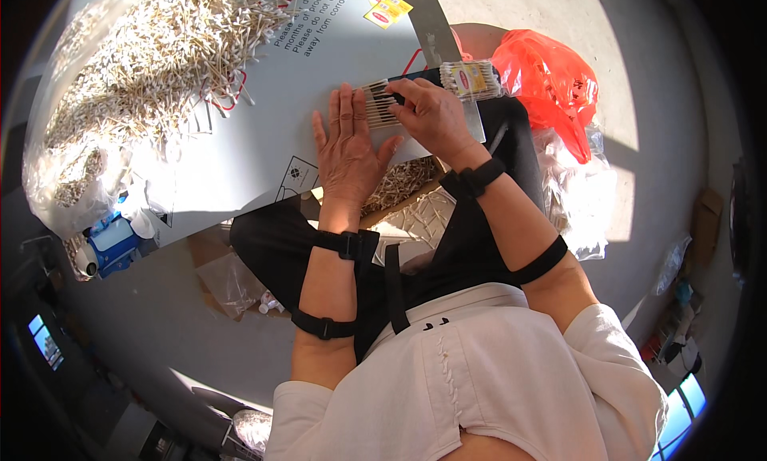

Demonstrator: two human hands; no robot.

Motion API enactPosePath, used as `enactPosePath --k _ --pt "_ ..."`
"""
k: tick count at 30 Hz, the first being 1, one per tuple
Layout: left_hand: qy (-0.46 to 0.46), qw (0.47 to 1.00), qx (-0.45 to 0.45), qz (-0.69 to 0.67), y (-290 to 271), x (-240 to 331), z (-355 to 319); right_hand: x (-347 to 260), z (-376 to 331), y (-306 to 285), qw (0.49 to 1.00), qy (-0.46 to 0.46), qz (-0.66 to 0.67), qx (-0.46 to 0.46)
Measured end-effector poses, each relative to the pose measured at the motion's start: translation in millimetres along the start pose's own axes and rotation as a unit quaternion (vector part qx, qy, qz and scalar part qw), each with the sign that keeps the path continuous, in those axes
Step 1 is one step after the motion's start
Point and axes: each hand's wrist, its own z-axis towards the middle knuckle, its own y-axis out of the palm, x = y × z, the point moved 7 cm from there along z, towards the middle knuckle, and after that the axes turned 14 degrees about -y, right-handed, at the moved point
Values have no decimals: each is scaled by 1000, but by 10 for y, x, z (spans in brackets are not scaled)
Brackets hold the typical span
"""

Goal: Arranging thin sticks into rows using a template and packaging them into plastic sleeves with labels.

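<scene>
A flat row of cotton swabs (379,105) lies side by side on the grey tabletop, near its right edge. My left hand (348,145) rests flat against the left ends of the row, its fingers stretched out and the thumb spread. Over the right ends is my right hand (431,113), thumb and fingers bent around the swabs; the fingertips partly cover them. Just past my right hand sits a clear pack of cotton swabs (470,79) with a yellow label.
A large heap of loose swabs (160,57) fills the table's left, partly in clear plastic. Yellow labels (387,4) lie at the far edge. A blue object (112,241) is at the left corner. Right stands a red plastic bag (551,73). More swabs (403,181) show below the table.
</scene>
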Motion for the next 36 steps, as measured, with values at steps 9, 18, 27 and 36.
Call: enactPosePath --k 9,18,27,36 --pt "0 1000 -4 6 -2 -28 -7 -52 344 9 999 -30 11 10" --pt "6 999 6 -41 -39 -7 -16 -446 1328 726 991 -45 82 -95" --pt "14 994 16 -107 -115 -39 -40 -971 1594 1558 986 -32 -36 -161" --pt "0 998 -13 -55 -46 -11 -1 -373 1369 558 983 -151 -62 -89"
